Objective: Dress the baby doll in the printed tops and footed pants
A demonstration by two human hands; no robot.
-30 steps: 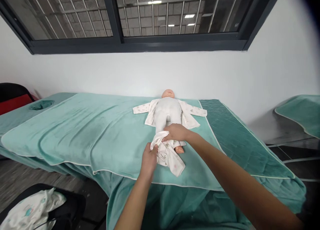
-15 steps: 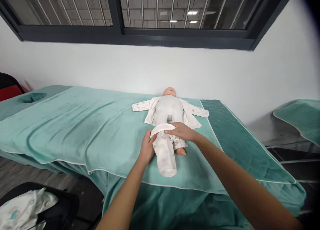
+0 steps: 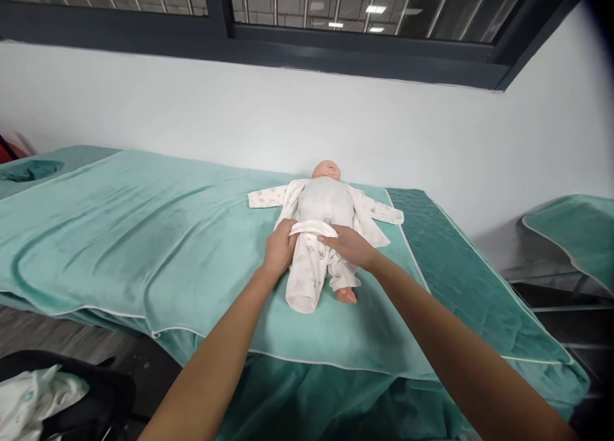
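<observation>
A baby doll (image 3: 322, 198) lies on its back on the green-covered bed, its head by the wall. An open white printed jacket (image 3: 371, 227) is on its arms. White printed baby pants (image 3: 307, 268) cover the doll's legs, and one bare foot (image 3: 346, 294) shows below the right-hand pant leg. The other foot is hidden. My left hand (image 3: 280, 248) is closed on the left side of the waistband. My right hand (image 3: 349, 244) grips the waistband's right side, thumb on top. The waistband lies across the doll's upper legs, just below its pale grey torso.
The green bed cover (image 3: 119, 236) spreads out to the left, with folds. A black chair (image 3: 112, 390) holding printed cloth (image 3: 38, 396) stands at the lower left. Behind the bed are a white wall (image 3: 192, 115) and a dark window frame (image 3: 364, 51). Another green-covered surface (image 3: 575, 227) is at the right.
Both hands have drawn the waistband up toward the doll's torso. The left-hand pant leg has moved up and swung left. The view has tilted down slightly.
</observation>
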